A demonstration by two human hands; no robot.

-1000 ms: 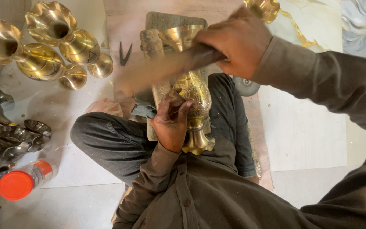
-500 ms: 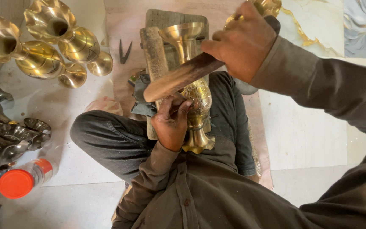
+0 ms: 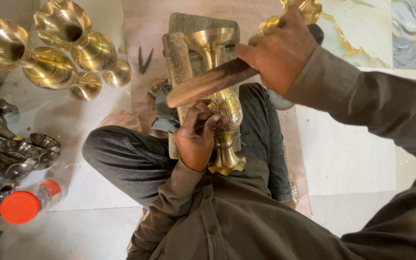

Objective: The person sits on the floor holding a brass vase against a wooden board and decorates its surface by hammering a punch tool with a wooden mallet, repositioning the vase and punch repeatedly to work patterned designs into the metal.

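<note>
The person sits on the floor (image 3: 352,159) with a brass vase (image 3: 220,101) lying lengthwise on a worn wooden block (image 3: 179,53) that rests across the lap. The vase's flared mouth points away from the body and its round foot lies close to the belly.

The left hand (image 3: 196,137) sits against the vase's patterned belly, fingers curled tight round a small tool whose tip seems to meet the metal — the tool itself is mostly hidden by the fingers. The right hand (image 3: 278,53) is closed in a full fist round the end of a wooden mallet (image 3: 208,84), a dark flat-sided bat held across and just above the vase, its far end over the left hand's knuckles. Whether it touches anything cannot be told.

To the left on the floor lie several finished brass vases (image 3: 54,53) on their sides, their fluted mouths towards the camera. Nearer the left edge is a heap of duller metal pieces (image 3: 6,154) (spoon-like shapes, hard to tell exactly), and below it a clear plastic bottle (image 3: 42,197) with an orange-red cap. A small dark pair of dividers or pincers (image 3: 144,58) lies just beside the block — apart from the vases. Another brass piece (image 3: 309,9) shows behind the right hand.
</note>
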